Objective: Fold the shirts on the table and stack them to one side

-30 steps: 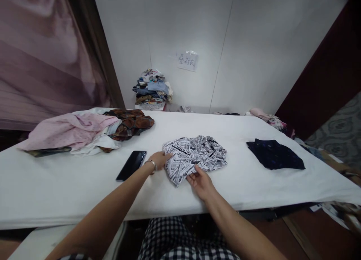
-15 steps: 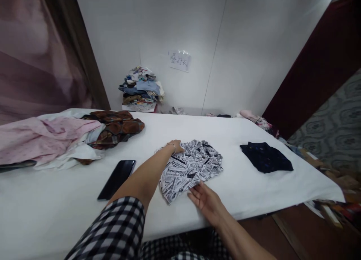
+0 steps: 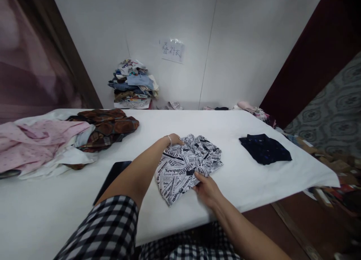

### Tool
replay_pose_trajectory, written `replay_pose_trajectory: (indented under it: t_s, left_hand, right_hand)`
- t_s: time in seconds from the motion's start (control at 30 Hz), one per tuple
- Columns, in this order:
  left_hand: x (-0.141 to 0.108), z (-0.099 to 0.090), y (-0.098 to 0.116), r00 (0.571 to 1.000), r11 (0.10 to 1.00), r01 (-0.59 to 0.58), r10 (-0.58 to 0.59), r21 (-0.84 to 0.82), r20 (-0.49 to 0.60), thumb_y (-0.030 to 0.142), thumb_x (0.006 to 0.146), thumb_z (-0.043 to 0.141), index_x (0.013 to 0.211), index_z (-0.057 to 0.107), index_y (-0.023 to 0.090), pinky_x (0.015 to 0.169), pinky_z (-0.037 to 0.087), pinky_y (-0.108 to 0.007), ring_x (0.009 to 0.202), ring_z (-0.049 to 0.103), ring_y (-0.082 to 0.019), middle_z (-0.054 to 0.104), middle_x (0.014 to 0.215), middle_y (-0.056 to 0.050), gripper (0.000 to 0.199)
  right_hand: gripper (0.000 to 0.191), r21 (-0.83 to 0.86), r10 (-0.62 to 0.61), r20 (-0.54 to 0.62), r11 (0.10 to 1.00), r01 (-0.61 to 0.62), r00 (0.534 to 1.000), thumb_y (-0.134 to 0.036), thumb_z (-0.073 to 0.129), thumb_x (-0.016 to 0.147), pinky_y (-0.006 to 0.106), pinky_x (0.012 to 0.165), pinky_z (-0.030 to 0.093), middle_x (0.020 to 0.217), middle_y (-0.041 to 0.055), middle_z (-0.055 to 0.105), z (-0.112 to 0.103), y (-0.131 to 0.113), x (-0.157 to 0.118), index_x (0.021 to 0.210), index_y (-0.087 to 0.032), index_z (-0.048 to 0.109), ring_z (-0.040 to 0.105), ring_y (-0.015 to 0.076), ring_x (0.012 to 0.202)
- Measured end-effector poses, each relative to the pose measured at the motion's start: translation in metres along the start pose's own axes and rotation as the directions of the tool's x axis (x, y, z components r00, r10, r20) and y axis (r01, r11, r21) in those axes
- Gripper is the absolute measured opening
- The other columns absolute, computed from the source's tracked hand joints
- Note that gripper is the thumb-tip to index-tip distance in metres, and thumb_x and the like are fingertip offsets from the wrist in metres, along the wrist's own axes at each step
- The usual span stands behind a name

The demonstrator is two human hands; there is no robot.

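Observation:
A white shirt with black newspaper print (image 3: 180, 170) lies partly folded on the white-covered table (image 3: 163, 224), its far part bunched up. At its far left edge is my left hand (image 3: 175, 139), closed on the cloth with the fingertips partly hidden. My right hand (image 3: 208, 190) pinches the near edge, thumb on top and fingers under the fabric. Beneath my left forearm lies a black phone (image 3: 113, 174), partly covered by the arm. To the right sits a folded dark navy garment (image 3: 265, 149).
Pink garments (image 3: 39, 143) and a brown patterned garment (image 3: 113, 126) are heaped at the table's left. Behind the table stands a tall pile of clothes (image 3: 134, 83) by the wall, with a paper sign (image 3: 172, 50) above. Boxes (image 3: 338, 164) lie beyond the right edge.
My right hand has closed on the shirt's near edge, its thumb now over the cloth. My left hand keeps its place on the shirt. The view has shifted slightly.

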State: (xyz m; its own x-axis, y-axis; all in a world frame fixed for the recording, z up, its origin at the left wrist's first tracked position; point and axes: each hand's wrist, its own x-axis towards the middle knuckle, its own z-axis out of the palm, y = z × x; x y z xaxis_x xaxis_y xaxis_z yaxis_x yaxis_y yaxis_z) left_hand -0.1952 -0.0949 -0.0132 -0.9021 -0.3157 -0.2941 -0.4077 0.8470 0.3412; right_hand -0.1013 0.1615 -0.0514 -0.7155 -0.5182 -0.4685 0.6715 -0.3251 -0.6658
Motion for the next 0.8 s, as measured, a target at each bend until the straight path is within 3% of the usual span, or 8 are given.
replay_pose_trajectory:
  t_s: [0.17,0.3,0.43,0.63,0.8]
  left_hand:
    - [0.0,-0.004,-0.003,0.999,0.998,0.044,-0.043,0.047,-0.006,0.046,0.069,0.069,0.094,0.073,0.011,0.08,0.047,-0.029,0.104,0.062,-0.031,0.071,0.104,-0.018,0.043]
    - [0.002,0.003,-0.002,0.996,0.992,0.086,-0.086,0.091,-0.003,0.045,0.07,0.068,0.083,0.074,0.014,0.079,0.047,-0.031,0.097,0.065,-0.031,0.073,0.084,-0.016,0.034]
    - [0.005,0.009,-0.001,0.996,0.991,0.085,-0.085,0.104,-0.004,0.047,0.071,0.067,0.08,0.073,0.015,0.077,0.047,-0.03,0.094,0.066,-0.03,0.072,0.082,-0.015,0.034]
    - [0.01,0.01,0.001,0.997,0.989,0.074,-0.074,0.128,-0.01,0.044,0.069,0.068,0.079,0.074,0.013,0.08,0.046,-0.03,0.098,0.064,-0.032,0.073,0.082,-0.016,0.033]
    - [0.01,0.011,0.0,0.996,0.992,0.086,-0.083,0.092,-0.035,0.042,0.068,0.069,0.077,0.074,0.016,0.081,0.046,-0.029,0.1,0.064,-0.031,0.073,0.084,-0.013,0.028]
  right_hand:
    - [0.04,-0.129,-0.009,-0.031,0.992,0.005,0.999,-0.032,0.081,0.064,0.034,0.07,0.056,0.094,0.0063,0.071,-0.01,-0.007,-0.014,0.096,-0.016,0.063,0.066,0.0201,0.08]
    - [0.045,-0.053,-0.009,-0.139,0.999,0.002,0.99,-0.027,0.084,0.061,0.038,0.079,0.056,0.098,0.0077,0.071,-0.036,-0.014,-0.034,0.098,-0.018,0.06,0.067,0.0222,0.088]
    - [0.036,-0.008,0.003,-0.176,1.0,-0.004,0.984,-0.024,0.084,0.061,0.039,0.087,0.054,0.1,0.0099,0.07,-0.05,-0.018,-0.041,0.088,-0.016,0.061,0.066,0.0241,0.098]
    - [0.034,-0.057,0.103,0.021,0.993,-0.102,0.994,-0.032,0.074,0.074,0.034,0.08,0.055,0.11,0.0076,0.068,-0.02,-0.017,-0.016,0.102,-0.018,0.063,0.064,0.0185,0.092]
    - [0.033,-0.06,0.152,0.004,0.987,-0.152,0.988,-0.035,0.073,0.074,0.029,0.069,0.053,0.091,0.0043,0.07,0.002,-0.009,0.009,0.1,-0.019,0.063,0.062,0.0145,0.074]
